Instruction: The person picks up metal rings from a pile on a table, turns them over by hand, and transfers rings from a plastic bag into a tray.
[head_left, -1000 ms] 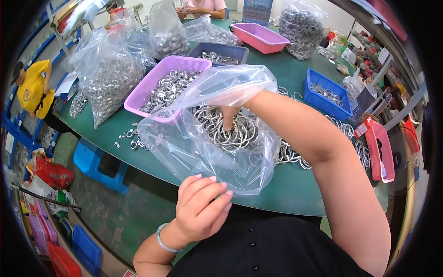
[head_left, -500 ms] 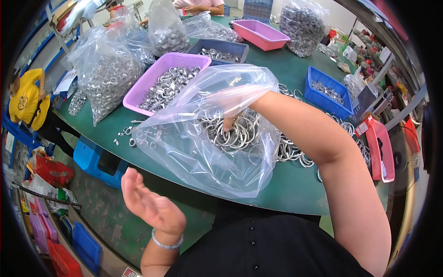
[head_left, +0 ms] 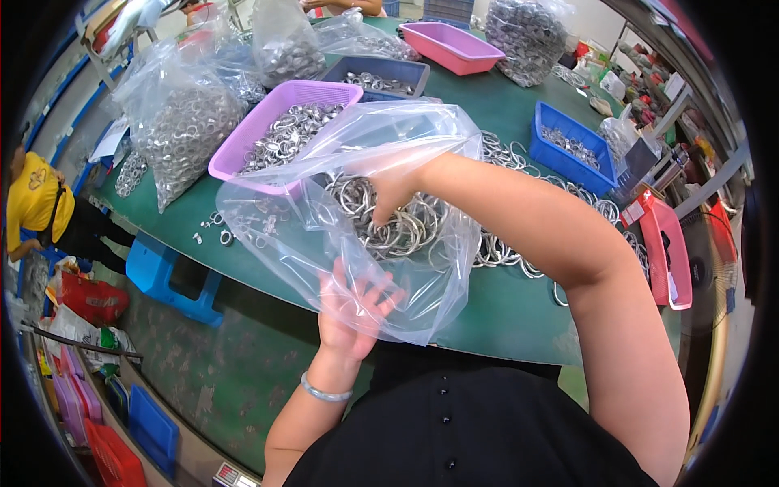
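A large clear plastic bag (head_left: 324,260) lies on the green table in front of me, its film spread wide. Inside it is a heap of silvery metal rings (head_left: 406,231). My right hand (head_left: 393,185) reaches into the bag at the heap's upper edge. Its thumb points down onto the rings, apart from the other fingers, which are blurred by the plastic. My left hand (head_left: 353,312) is at the bag's near edge, palm up with fingers spread. The film lies over those fingers, and nothing is gripped in them.
A purple basket (head_left: 227,154) of small metal pieces stands beyond the bag. A blue bin (head_left: 600,180) and a pink tray (head_left: 677,260) stand on the right. Loose rings (head_left: 503,256) lie beside my right forearm. A blue stool (head_left: 162,280) and a person in yellow (head_left: 36,199) are at left.
My left hand has moved right and up from beside the table edge to under the bag's near film. My right hand has shifted slightly left within the bag.
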Motion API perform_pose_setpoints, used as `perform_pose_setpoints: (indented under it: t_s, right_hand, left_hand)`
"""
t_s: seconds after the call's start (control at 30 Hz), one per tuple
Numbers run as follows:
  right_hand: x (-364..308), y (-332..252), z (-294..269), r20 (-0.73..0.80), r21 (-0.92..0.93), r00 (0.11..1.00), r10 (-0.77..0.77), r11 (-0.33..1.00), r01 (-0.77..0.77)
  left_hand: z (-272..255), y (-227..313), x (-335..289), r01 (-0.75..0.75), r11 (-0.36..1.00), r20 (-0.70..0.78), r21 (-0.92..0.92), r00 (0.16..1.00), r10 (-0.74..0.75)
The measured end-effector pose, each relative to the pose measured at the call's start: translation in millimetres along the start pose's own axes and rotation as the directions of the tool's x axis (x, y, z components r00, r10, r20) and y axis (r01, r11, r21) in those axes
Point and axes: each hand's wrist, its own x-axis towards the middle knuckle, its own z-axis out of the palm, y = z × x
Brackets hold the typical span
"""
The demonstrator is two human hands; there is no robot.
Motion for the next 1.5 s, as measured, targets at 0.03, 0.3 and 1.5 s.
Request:
perform_pose_setpoints:
  t_s: [0.03,0.3,1.5]
  right_hand:
    - [0,-6,2,0.051,-0.036,0.994,0.100,0.995,-0.098]
    - [-2,-62,44,-0.041,-0.209,0.987,0.158,0.964,-0.163]
    - [47,48,21,-0.265,-0.051,0.963,0.050,0.996,-0.066]
  left_hand:
    - [-1,-1,1,0.003,1.000,0.000,-0.001,1.000,-0.003]
    - [8,7,2,-0.166,0.982,0.054,-0.095,0.984,0.172]
    - [-30,23,-16,-0.108,0.990,-0.039,0.090,0.993,0.112]
